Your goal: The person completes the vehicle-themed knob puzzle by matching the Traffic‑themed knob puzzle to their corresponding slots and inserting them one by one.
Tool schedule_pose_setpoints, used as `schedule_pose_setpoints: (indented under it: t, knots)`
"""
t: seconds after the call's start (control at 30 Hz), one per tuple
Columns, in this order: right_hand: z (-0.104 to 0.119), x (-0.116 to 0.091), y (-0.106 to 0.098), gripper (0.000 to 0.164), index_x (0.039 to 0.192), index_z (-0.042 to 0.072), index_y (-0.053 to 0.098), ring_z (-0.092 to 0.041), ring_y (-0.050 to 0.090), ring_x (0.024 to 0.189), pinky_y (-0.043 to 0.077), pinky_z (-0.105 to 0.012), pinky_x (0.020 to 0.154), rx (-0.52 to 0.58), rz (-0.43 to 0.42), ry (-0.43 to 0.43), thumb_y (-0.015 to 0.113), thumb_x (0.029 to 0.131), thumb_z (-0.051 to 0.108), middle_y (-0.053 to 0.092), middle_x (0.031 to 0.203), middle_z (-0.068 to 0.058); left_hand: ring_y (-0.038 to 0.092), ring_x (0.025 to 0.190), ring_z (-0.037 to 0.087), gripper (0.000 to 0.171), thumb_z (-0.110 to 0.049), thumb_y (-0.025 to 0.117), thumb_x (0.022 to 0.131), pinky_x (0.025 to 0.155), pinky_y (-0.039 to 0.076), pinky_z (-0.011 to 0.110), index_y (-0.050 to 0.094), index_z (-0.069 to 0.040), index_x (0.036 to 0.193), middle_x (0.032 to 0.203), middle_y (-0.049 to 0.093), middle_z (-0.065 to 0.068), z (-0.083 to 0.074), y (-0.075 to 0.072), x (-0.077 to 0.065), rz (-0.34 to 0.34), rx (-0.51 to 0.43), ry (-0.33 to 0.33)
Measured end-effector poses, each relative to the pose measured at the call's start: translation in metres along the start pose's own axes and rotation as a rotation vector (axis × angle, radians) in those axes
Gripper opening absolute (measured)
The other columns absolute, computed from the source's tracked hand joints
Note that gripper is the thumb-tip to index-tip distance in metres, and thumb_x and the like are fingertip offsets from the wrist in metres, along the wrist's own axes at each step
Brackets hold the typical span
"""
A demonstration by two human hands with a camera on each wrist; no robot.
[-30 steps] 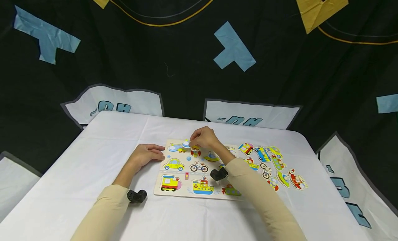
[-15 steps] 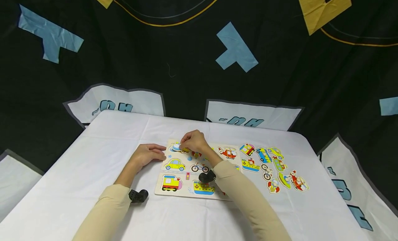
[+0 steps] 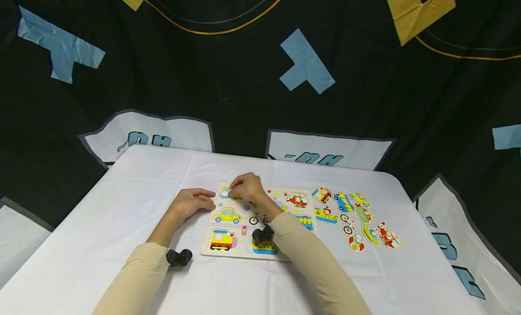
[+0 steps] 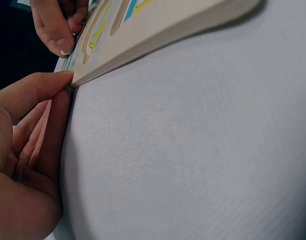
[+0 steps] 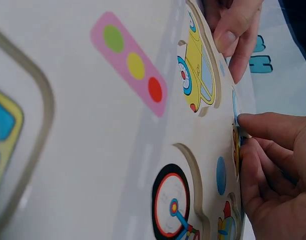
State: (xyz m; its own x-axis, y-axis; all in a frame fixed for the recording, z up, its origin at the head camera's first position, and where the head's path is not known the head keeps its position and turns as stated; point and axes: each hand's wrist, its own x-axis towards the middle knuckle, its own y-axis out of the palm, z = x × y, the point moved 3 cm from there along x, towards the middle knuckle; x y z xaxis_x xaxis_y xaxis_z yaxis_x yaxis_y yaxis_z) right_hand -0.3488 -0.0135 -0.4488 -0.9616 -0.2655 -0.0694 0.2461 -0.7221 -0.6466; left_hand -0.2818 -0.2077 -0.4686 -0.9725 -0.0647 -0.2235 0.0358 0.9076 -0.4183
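the work looks to be near its start: one piece is at the wooden board (image 3: 206,245), and nine lie loose on the counter (image 3: 122,215) just beyond the board's right edge. these are a train (image 3: 322,195), a bus (image 3: 343,202), a car (image 3: 358,198), a submarine (image 3: 364,213), a boat (image 3: 326,215), a bicycle (image 3: 348,225), a rocket (image 3: 357,242), a saucer (image 3: 370,235) and a helicopter (image 3: 388,237). the car recess (image 5: 199,75) and bicycle recess (image 5: 170,205) are unfilled, only their printed pictures showing; the board's lower right is hidden behind the right arm (image 3: 317,256).

the right hand (image 3: 246,187) has its fingers nearly closed, thumb and index pinched over the upper-left corner of the board on what seems to be the airplane piece (image 3: 236,198). most of it is covered, so whether it sits fully in its recess i cannot tell. the left hand (image 3: 193,201) is loose, fingers apart and gripping nothing, its fingertips touching the board's left edge, probably to steady it.
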Motion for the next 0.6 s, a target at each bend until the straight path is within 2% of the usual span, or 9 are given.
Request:
schedule_pose_setpoints:
  t: [0.13,0.37,0.6]
  knots:
    - [-0.002,0.000,0.001,0.010,0.085,0.016,0.078,-0.009,0.057,0.068,0.043,-0.019,0.057,0.007,0.002,0.023,0.086,0.081,0.020,0.073,0.078,0.004,0.070,0.084,0.009,0.047,-0.018,0.083,0.081,0.091,0.050,0.033,0.071,-0.007,0.125,0.090,0.079,0.000,0.001,0.000,-0.001,0.003,-0.010,-0.005]
    - [-0.003,-0.002,0.001,0.012,0.089,0.017,0.079,-0.010,0.058,0.069,0.043,-0.020,0.058,0.010,-0.003,0.031,0.085,0.081,0.023,0.073,0.079,0.005,0.069,0.090,0.012,0.047,-0.019,0.083,0.080,0.101,0.046,0.042,0.072,-0.009,0.124,0.090,0.079,0.000,0.002,-0.001,0.000,-0.002,0.001,-0.005]
    - [-0.008,-0.013,-0.022,0.022,0.098,0.012,0.079,-0.014,0.063,0.074,0.046,-0.024,0.063,0.057,-0.021,0.017,0.085,0.079,0.020,0.074,0.079,0.001,0.068,0.094,0.014,0.047,-0.018,0.083,0.080,0.103,0.045,0.044,0.071,-0.008,0.125,0.091,0.079,0.001,0.001,0.000,0.000,0.001,0.008,0.002]
